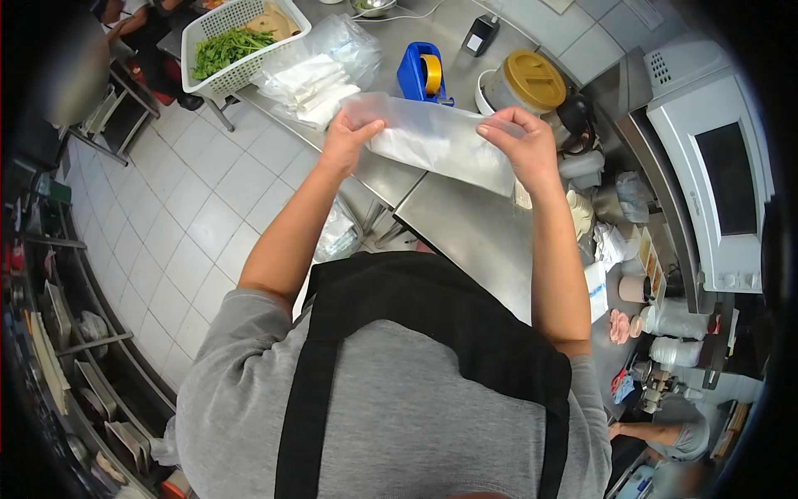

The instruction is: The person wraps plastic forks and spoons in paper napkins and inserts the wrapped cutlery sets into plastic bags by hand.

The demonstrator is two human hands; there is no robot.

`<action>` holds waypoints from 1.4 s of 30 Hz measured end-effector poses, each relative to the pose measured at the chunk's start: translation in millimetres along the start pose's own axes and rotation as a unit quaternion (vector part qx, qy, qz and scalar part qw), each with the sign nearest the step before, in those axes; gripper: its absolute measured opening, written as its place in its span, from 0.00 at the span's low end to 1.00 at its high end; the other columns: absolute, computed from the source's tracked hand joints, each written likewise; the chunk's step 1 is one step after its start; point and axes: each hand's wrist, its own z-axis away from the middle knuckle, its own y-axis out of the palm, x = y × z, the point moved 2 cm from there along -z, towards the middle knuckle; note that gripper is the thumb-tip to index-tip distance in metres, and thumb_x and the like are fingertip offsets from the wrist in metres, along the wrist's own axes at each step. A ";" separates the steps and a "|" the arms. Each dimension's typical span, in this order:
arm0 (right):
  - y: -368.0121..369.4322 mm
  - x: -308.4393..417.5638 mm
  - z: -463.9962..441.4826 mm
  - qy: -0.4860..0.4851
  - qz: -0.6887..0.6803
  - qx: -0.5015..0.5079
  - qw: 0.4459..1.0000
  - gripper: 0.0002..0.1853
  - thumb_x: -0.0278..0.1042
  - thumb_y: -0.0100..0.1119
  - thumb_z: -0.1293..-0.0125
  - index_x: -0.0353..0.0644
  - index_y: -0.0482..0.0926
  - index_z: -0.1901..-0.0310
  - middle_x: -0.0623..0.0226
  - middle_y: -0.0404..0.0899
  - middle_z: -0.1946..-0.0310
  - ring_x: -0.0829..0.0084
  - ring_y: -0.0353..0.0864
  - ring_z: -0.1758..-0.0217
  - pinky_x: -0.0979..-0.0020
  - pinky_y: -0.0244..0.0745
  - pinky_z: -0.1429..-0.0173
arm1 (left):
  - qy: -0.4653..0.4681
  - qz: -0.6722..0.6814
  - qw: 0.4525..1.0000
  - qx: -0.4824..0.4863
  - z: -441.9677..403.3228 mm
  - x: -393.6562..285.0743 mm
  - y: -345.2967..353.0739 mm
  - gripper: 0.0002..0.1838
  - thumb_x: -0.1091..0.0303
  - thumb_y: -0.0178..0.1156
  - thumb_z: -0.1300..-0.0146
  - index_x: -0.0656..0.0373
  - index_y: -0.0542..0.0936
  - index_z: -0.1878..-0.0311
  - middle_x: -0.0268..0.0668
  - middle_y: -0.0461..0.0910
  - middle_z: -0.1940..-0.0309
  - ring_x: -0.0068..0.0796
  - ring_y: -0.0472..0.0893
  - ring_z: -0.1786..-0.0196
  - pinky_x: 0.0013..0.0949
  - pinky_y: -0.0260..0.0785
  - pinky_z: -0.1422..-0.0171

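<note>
A clear plastic bag [440, 140] is stretched flat between my two hands above the steel counter [474, 220]. My left hand [349, 141] pinches its left end between thumb and fingers. At the right end, my right hand [524, 143] grips the bag's upper edge with thumb and forefinger. Just beyond my left hand lies a pile of folded white bags [312, 87] with crumpled clear plastic around it. A blue tape dispenser [411, 73] with yellow tape stands behind the held bag.
A white basket of green leaves [234, 51] is at the upper left. Behind my right hand stands a container with a yellow lid [534, 81]. A white microwave [711, 166] is at the right. Another person's arm [652, 432] shows at lower right, and a seated person at upper left.
</note>
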 end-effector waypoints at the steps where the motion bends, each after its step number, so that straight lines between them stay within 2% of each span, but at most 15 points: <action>1: 0.9 8.4 -2.2 -0.012 0.070 0.010 0.997 0.09 0.31 0.70 0.45 0.37 0.80 0.67 0.70 0.83 0.69 0.80 0.79 0.62 0.77 0.72 0.54 | -0.020 0.029 0.999 0.015 -0.8 4.5 -0.3 0.29 0.78 0.65 0.43 0.57 0.68 0.39 0.34 0.78 0.51 0.26 0.78 0.49 0.31 0.69 0.42; 3: 3.5 30.4 -5.7 -0.078 0.081 0.000 0.994 0.09 0.32 0.69 0.43 0.37 0.79 0.66 0.70 0.83 0.69 0.81 0.79 0.62 0.77 0.72 0.54 | -0.059 0.088 0.994 0.041 4.1 11.4 2.0 0.32 0.77 0.66 0.44 0.55 0.66 0.37 0.33 0.78 0.49 0.27 0.77 0.46 0.32 0.68 0.39; 4: 3.5 38.4 -5.0 -0.107 0.086 -0.004 0.991 0.09 0.33 0.68 0.42 0.37 0.79 0.66 0.70 0.83 0.70 0.81 0.79 0.62 0.78 0.72 0.54 | -0.056 0.097 0.989 0.097 6.9 10.9 5.7 0.39 0.73 0.70 0.47 0.52 0.63 0.32 0.34 0.74 0.44 0.29 0.73 0.40 0.39 0.64 0.34; 7: -2.2 51.3 -11.6 -0.085 0.002 0.002 0.996 0.09 0.31 0.67 0.40 0.36 0.79 0.64 0.69 0.83 0.69 0.80 0.80 0.63 0.78 0.73 0.54 | -0.094 0.091 0.980 0.150 12.9 30.7 20.6 0.41 0.71 0.71 0.47 0.54 0.60 0.31 0.34 0.71 0.39 0.29 0.69 0.35 0.39 0.60 0.32; 11: -31.8 47.0 -17.6 -0.097 -0.035 -0.037 0.994 0.08 0.29 0.64 0.38 0.36 0.81 0.60 0.68 0.84 0.66 0.80 0.80 0.65 0.78 0.74 0.57 | -0.103 0.097 0.974 0.175 14.3 29.7 56.0 0.33 0.72 0.68 0.44 0.59 0.66 0.35 0.36 0.75 0.43 0.30 0.73 0.39 0.38 0.64 0.34; 17: -126.6 -7.9 2.6 -0.062 -0.053 -0.283 0.956 0.11 0.27 0.61 0.35 0.35 0.79 0.52 0.64 0.82 0.65 0.78 0.81 0.65 0.79 0.75 0.61 | -0.118 -0.002 0.992 0.045 -11.3 2.4 34.4 0.18 0.69 0.65 0.39 0.59 0.76 0.46 0.35 0.81 0.53 0.28 0.80 0.50 0.38 0.74 0.46; 19: -138.0 -32.1 27.0 -0.049 -0.049 -0.283 0.957 0.09 0.27 0.61 0.35 0.35 0.79 0.54 0.66 0.81 0.67 0.80 0.80 0.66 0.80 0.73 0.62 | -0.072 -0.025 0.997 -0.031 -33.2 -24.7 12.7 0.17 0.67 0.66 0.39 0.59 0.74 0.49 0.35 0.81 0.54 0.28 0.80 0.54 0.39 0.75 0.51; 21: -140.7 -67.6 52.4 -0.031 -0.047 -0.283 0.958 0.08 0.27 0.60 0.34 0.35 0.78 0.56 0.68 0.79 0.69 0.81 0.78 0.68 0.81 0.71 0.64 | 0.024 -0.024 0.991 -0.129 -56.5 -54.2 -11.3 0.23 0.66 0.66 0.39 0.62 0.69 0.46 0.37 0.79 0.52 0.29 0.80 0.53 0.37 0.74 0.54; 24: -129.5 -125.7 92.1 0.027 -0.048 -0.271 0.961 0.06 0.27 0.58 0.33 0.35 0.76 0.57 0.70 0.77 0.71 0.81 0.75 0.70 0.80 0.68 0.67 | 0.041 -0.081 0.949 -0.303 -98.2 -64.3 -76.0 0.16 0.69 0.67 0.41 0.62 0.74 0.53 0.38 0.80 0.59 0.29 0.80 0.58 0.30 0.76 0.64; 27: -109.7 -185.4 130.2 0.082 -0.082 -0.267 0.957 0.07 0.27 0.59 0.34 0.34 0.76 0.57 0.70 0.78 0.72 0.81 0.76 0.71 0.80 0.68 0.68 | 0.046 -0.222 0.871 -0.435 -116.8 -50.1 -122.9 0.34 0.72 0.61 0.40 0.60 0.57 0.32 0.49 0.77 0.53 0.33 0.82 0.64 0.32 0.78 0.69; 30: -83.7 -204.9 157.9 0.139 -0.081 -0.275 0.948 0.07 0.27 0.58 0.34 0.34 0.76 0.57 0.69 0.78 0.72 0.82 0.76 0.71 0.80 0.71 0.67 | -0.055 -0.320 0.849 -0.418 -97.5 -67.2 -102.0 0.43 0.73 0.60 0.39 0.55 0.43 0.27 0.50 0.71 0.45 0.37 0.82 0.66 0.33 0.78 0.72; 33: -73.4 -215.6 174.3 0.185 -0.077 -0.280 0.939 0.07 0.27 0.58 0.33 0.35 0.76 0.57 0.69 0.79 0.71 0.82 0.77 0.71 0.80 0.73 0.65 | -0.062 -0.285 0.857 -0.425 -92.6 -65.8 -99.4 0.48 0.74 0.57 0.39 0.48 0.34 0.26 0.52 0.72 0.47 0.36 0.81 0.70 0.35 0.79 0.72; 34: -69.3 -220.0 179.3 0.199 -0.079 -0.281 0.935 0.06 0.27 0.58 0.33 0.35 0.76 0.57 0.69 0.79 0.71 0.82 0.77 0.71 0.80 0.74 0.64 | -0.058 -0.237 0.883 -0.400 -92.2 -60.5 -104.4 0.49 0.77 0.55 0.38 0.45 0.30 0.26 0.54 0.69 0.44 0.39 0.81 0.69 0.38 0.80 0.71; 37: -63.6 -241.4 192.7 0.172 -0.085 -0.288 0.938 0.07 0.28 0.58 0.33 0.36 0.76 0.57 0.70 0.79 0.71 0.82 0.77 0.70 0.80 0.73 0.63 | 0.022 -0.139 0.901 -0.411 -98.4 -35.8 -107.9 0.49 0.78 0.52 0.37 0.44 0.28 0.26 0.57 0.64 0.41 0.42 0.80 0.68 0.41 0.80 0.69; 42: -56.4 -248.3 197.1 0.165 -0.050 -0.315 0.933 0.06 0.29 0.59 0.33 0.37 0.78 0.58 0.72 0.79 0.71 0.82 0.77 0.68 0.79 0.74 0.60 | -0.048 0.016 0.923 -0.381 -73.1 -31.0 -74.0 0.46 0.80 0.49 0.36 0.42 0.30 0.26 0.53 0.60 0.39 0.43 0.80 0.64 0.40 0.81 0.64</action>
